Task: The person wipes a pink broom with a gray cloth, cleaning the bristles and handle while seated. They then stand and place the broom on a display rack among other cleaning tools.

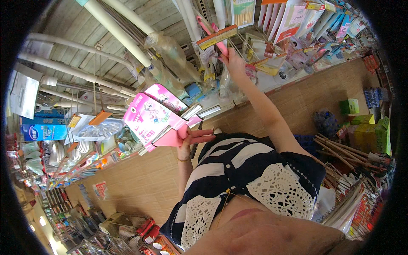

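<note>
Before my torso, my left hand (pixel 188 138) grips the pink handles of squeegees mounted on pink printed cards (pixel 148 116). At least two cards overlap, and metal squeegee bars (pixel 193 111) stick out past their edges. Up at the rack, my right hand (pixel 234 62) is closed around a pink handle (pixel 221 46). The handle passes behind an orange price-label holder (pixel 217 36), and its upper part forms a pink loop beside white poles. What the handle belongs to is partly hidden.
Long white poles (pixel 118 33) lean over the rack at left, some wrapped in plastic bags (pixel 169 52). Packaged goods (pixel 290 20) hang on hooks at upper right. Blue boxes (pixel 44 130) sit on the left shelf. Wooden sticks (pixel 344 149) jut out at right above the tiled floor (pixel 137 181).
</note>
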Available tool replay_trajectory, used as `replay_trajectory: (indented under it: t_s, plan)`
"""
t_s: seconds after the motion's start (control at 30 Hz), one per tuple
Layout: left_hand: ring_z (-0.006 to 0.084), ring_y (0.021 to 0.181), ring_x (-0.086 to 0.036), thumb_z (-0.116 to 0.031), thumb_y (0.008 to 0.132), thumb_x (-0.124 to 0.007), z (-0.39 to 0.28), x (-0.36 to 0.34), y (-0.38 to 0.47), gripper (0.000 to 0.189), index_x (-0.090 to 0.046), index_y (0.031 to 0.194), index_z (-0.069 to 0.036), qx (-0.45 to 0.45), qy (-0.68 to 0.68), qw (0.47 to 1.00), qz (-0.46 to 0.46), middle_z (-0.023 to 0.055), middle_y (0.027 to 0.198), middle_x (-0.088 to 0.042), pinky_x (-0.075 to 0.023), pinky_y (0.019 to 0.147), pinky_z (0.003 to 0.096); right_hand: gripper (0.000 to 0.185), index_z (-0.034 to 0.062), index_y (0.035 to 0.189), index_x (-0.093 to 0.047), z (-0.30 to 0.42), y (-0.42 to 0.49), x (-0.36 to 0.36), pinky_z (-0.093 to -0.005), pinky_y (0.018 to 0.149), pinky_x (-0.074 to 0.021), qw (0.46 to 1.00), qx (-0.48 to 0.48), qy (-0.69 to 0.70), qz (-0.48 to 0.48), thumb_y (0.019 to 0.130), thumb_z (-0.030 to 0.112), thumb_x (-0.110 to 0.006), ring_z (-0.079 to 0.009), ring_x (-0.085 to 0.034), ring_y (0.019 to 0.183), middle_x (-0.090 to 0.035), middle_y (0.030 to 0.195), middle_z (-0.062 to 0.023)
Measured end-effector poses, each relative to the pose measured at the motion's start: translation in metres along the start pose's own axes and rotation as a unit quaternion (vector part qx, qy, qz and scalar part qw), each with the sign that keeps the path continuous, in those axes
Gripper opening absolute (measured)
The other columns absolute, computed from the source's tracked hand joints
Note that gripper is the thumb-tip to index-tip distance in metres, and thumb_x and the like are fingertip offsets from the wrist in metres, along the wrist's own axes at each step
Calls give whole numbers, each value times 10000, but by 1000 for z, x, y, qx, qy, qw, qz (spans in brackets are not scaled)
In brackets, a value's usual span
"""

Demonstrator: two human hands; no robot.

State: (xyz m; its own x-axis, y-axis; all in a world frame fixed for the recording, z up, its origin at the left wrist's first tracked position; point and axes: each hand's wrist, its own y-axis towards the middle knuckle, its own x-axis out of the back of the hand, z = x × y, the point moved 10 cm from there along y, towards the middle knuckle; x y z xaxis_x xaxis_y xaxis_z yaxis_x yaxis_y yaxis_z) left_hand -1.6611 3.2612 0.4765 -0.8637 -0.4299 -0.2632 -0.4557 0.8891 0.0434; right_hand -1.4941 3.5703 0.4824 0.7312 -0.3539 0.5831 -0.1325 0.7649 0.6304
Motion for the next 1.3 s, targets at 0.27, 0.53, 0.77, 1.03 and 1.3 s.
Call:
replay_trajectory:
  t_s: [0.27,0.53,0.77,1.03,1.3]
  plan:
    - [155,798,-499,-95,762,-543,-5,-8,7,138,-461,858,-40,17,-14,999,28,52,820,-519,-384,778,277,299,101,900,-430,-4,4,18,-406,435,-434,999,8,-47,10,822,338,-593,-316,-582,545,-596,660,-125]
    - [268,890,-532,-129,735,-580,29,21,19,278,-457,969,-40,-11,41,999,28,150,922,-534,-411,840,364,333,74,927,-419,0,15,-14,-415,440,-438,998,-17,-46,-38,825,342,-587,-317,-565,514,-579,619,-122]
    - [242,899,-518,-148,722,-601,40,39,14,342,-461,1015,-42,-3,25,1000,-2,107,948,-528,-408,824,341,221,29,861,-449,7,36,-55,-447,522,-454,997,-68,18,-32,789,174,-599,-356,-589,622,-583,731,-168]
    - [342,847,-571,-140,772,-569,26,42,11,217,-428,914,-55,-29,114,993,33,210,930,-551,-469,756,373,187,11,970,-515,-25,46,-102,-416,591,-477,985,-136,109,9,836,141,-509,-324,-603,727,-599,920,-189]
    - [167,910,-480,-100,702,-599,29,58,16,303,-510,984,-35,-22,-21,999,-14,40,936,-505,-368,845,290,338,35,1201,-371,13,82,-85,-330,783,-415,812,-98,574,44,929,234,-400,-174,-501,933,-453,1221,-84]
